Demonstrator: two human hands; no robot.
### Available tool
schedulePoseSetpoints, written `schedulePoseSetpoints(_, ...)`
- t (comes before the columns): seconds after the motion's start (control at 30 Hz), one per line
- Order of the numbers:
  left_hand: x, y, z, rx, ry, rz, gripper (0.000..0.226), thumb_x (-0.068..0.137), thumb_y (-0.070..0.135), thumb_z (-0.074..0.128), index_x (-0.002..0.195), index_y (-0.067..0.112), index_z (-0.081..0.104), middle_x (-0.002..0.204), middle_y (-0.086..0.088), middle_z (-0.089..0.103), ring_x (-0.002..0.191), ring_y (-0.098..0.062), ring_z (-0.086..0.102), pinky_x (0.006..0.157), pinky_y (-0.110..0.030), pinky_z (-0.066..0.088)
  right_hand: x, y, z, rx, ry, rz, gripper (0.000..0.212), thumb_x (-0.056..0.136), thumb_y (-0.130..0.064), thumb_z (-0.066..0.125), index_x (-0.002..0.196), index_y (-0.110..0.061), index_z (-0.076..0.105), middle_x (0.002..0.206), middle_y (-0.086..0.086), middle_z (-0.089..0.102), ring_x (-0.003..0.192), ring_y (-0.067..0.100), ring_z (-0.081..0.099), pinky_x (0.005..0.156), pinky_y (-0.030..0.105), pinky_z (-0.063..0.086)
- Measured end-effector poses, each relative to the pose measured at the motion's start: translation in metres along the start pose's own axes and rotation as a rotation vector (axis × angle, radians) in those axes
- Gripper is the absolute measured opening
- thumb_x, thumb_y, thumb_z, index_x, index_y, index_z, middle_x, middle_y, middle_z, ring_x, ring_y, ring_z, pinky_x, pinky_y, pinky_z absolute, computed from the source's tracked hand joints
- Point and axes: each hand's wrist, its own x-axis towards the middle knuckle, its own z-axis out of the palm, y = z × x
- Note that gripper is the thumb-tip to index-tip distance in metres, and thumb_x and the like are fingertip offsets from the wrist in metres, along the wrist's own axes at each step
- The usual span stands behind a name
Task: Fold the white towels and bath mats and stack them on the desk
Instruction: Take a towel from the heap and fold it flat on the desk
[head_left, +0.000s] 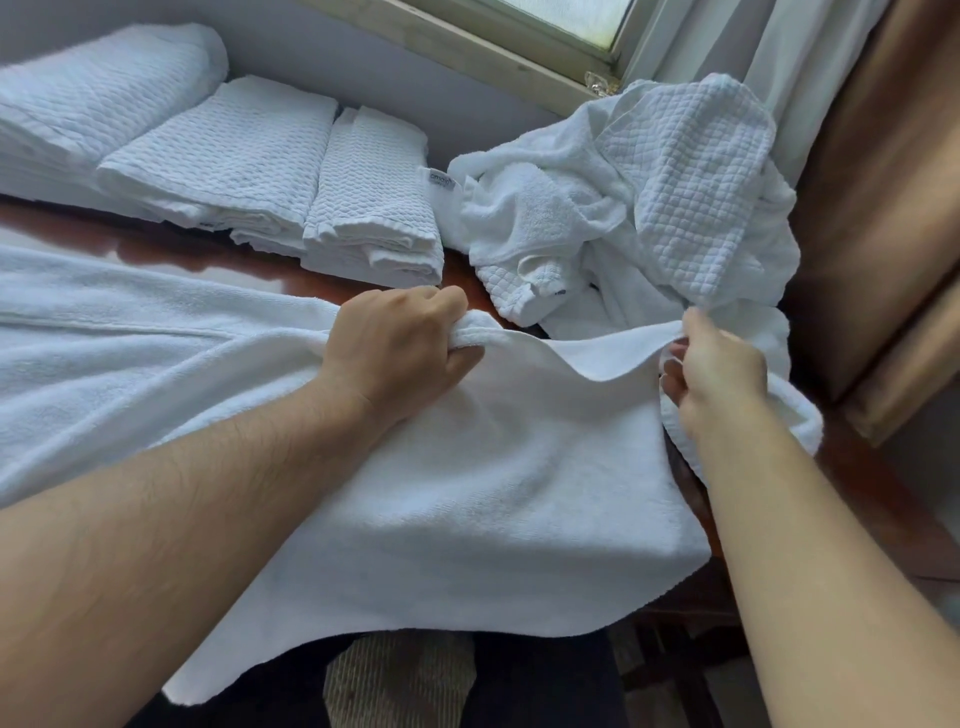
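A big white towel (467, 493) lies spread over the near side of the table (156, 244), its front edge hanging off toward the person, likely laid flat so it folds cleanly. Folded piles (223, 156) sit in a row at the back left, and an unfolded heap (649, 197) waits at the back right. The left hand (400, 343) grips the towel's far edge, fingers (454, 312) curled tight round a bunched fold, and the right hand (719, 374) pinches the same edge further right, so the cloth sags between them, seemingly ready to be drawn over.
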Motion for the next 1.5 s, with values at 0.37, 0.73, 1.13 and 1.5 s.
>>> schedulePoseSetpoints(0.37, 0.0, 0.001, 0.002, 0.046, -0.032, 0.004, 0.032, 0.078, 0.043, 0.044, 0.071, 0.012, 0.051, 0.063, -0.005, 0.058, 0.055, -0.035, 0.053, 0.055, -0.03, 0.023, -0.001, 0.012, -0.012, 0.078, -0.121, 0.128, 0.024, 0.104, -0.031, 0.056, 0.094, -0.009, 0.06, 0.082, 0.01, 0.068, 0.068, 0.02, 0.071, 0.06, 0.039, 0.063)
schedulePoseSetpoints(0.73, 0.001, -0.003, 0.006, 0.046, -0.083, 0.002, 0.023, 0.085, 0.039, 0.049, 0.074, 0.021, 0.039, 0.067, -0.005, 0.058, 0.064, -0.032, 0.054, 0.064, -0.034, 0.026, 0.007, 0.012, -0.009, -0.101, -0.085, 0.138, 0.015, 0.093, -0.017, 0.062, 0.105, -0.012, 0.07, 0.09, 0.006, 0.064, 0.067, 0.017, 0.06, 0.05, 0.025, 0.053)
schedulePoseSetpoints(1.13, 0.001, -0.004, 0.005, 0.025, -0.082, 0.006, 0.023, 0.084, 0.041, 0.043, 0.075, 0.019, 0.043, 0.068, -0.004, 0.058, 0.066, -0.031, 0.055, 0.065, -0.034, 0.028, 0.041, 0.018, -0.041, -0.701, -0.275, -0.207, 0.023, 0.082, -0.029, 0.084, 0.092, -0.011, 0.075, 0.081, 0.006, 0.075, 0.069, 0.024, 0.067, 0.077, 0.04, 0.055)
schedulePoseSetpoints(1.5, 0.001, -0.005, 0.007, -0.003, -0.076, -0.01, 0.032, 0.082, 0.043, 0.035, 0.075, 0.015, 0.049, 0.068, -0.004, 0.058, 0.067, -0.031, 0.053, 0.065, -0.034, 0.027, 0.038, 0.013, -0.055, -0.618, -0.604, -0.18, 0.016, 0.092, -0.014, 0.07, 0.1, -0.001, 0.075, 0.098, 0.016, 0.076, 0.094, 0.03, 0.068, 0.092, 0.038, 0.052)
